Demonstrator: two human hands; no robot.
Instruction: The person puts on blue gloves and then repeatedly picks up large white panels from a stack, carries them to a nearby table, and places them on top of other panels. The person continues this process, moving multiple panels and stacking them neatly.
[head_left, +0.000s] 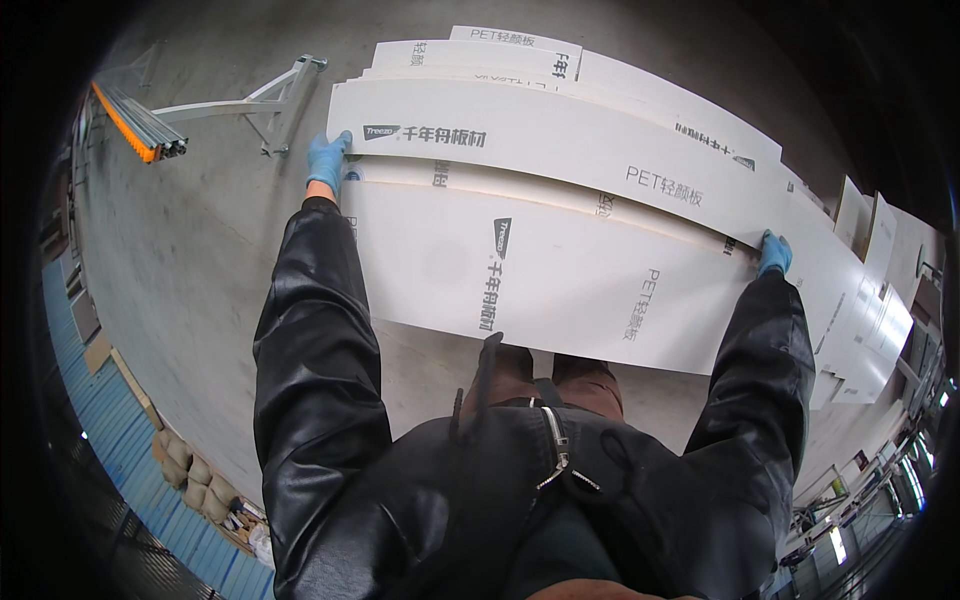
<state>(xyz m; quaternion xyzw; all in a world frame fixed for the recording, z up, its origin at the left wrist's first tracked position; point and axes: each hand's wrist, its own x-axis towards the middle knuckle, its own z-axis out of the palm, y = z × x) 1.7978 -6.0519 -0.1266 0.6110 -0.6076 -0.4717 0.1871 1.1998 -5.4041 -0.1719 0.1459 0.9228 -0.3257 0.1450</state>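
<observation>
Blue gloves cover both of my hands. My left hand grips the left end of a long white laminated board, thumb on its top face. At the same board's near edge, toward the right, my right hand has its fingers hooked around the side. Treezo lettering marks the board's face. Beneath it lies a stack of similar panels, with a wider white panel on the side nearest my legs. More white board strips lie behind the held one. The undersides of my fingers are hidden.
Left of the stack stands a white metal frame with angled legs, by an orange-edged metal beam. More white panels lie at right, near upright boards. Filled sacks sit along the blue wall. Concrete floor surrounds the stack.
</observation>
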